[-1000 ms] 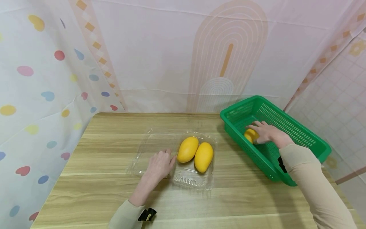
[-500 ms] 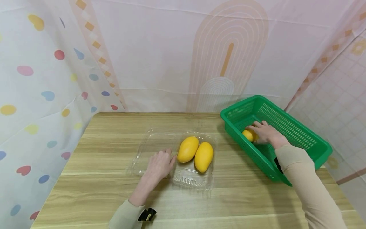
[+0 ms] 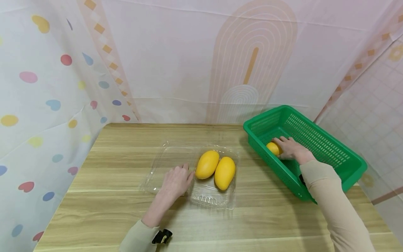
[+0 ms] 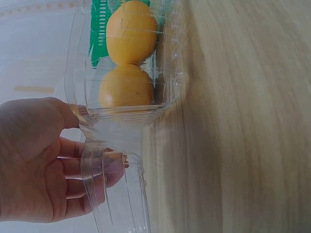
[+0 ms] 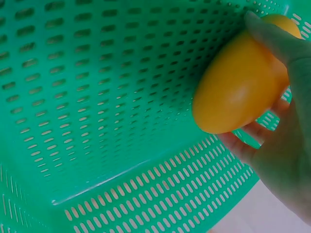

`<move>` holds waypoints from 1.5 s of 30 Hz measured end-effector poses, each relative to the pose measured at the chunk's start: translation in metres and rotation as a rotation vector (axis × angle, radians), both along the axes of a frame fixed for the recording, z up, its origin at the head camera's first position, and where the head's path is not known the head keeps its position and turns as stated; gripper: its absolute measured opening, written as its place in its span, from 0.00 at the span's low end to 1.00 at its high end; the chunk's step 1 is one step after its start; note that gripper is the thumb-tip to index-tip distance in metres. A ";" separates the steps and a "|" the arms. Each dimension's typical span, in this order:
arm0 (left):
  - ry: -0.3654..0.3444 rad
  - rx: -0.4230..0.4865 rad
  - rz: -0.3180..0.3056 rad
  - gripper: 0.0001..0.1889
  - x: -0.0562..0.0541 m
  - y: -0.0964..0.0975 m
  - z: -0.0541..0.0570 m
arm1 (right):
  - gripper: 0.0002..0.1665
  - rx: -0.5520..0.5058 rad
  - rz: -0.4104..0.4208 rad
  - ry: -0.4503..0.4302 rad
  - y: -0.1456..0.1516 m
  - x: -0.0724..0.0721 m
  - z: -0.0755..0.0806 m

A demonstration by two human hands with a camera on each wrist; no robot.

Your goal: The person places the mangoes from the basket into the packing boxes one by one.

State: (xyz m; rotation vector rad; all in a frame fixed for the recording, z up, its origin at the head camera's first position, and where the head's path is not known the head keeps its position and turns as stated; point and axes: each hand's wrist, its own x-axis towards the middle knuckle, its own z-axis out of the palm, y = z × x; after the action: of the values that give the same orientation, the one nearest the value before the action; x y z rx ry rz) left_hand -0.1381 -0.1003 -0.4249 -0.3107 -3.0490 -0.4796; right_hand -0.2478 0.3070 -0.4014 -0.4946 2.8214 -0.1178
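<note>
In the head view, two yellow mangoes lie side by side in the base of an opened clear plastic clamshell container. My left hand holds the container at its hinge; in the left wrist view, the thumb is at the base's rim and curled fingers reach over the lid's edge. Inside the green basket, my right hand grips another mango. In the right wrist view, the thumb lies over this mango and the fingers are beneath it, beside the perforated wall.
The green basket stands slantwise at the right of the wooden table, its near-left wall between the right hand and the container. A patterned cloth hangs behind the table and along its sides.
My right hand has shifted slightly left within the basket along with the mango, and its forearm has swung left too. The left hand and the container have stayed put.
</note>
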 end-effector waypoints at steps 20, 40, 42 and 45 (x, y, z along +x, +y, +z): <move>-0.005 0.000 -0.006 0.14 -0.001 0.000 0.000 | 0.37 -0.069 -0.031 -0.106 0.000 -0.002 -0.003; 0.005 -0.002 -0.001 0.14 0.000 0.001 0.000 | 0.42 -0.097 0.004 0.195 -0.020 -0.007 0.053; 0.008 -0.001 0.001 0.14 0.000 0.000 0.000 | 0.42 -0.096 0.009 0.212 -0.025 -0.005 0.059; 0.009 0.002 -0.002 0.14 0.000 0.000 0.000 | 0.42 -0.090 0.018 0.232 -0.034 -0.001 0.069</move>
State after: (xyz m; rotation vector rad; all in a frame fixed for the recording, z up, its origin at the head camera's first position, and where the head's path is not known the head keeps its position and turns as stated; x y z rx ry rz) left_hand -0.1378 -0.1000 -0.4245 -0.3149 -3.0395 -0.4803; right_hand -0.2483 0.2726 -0.3327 -0.5887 3.0480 -0.1966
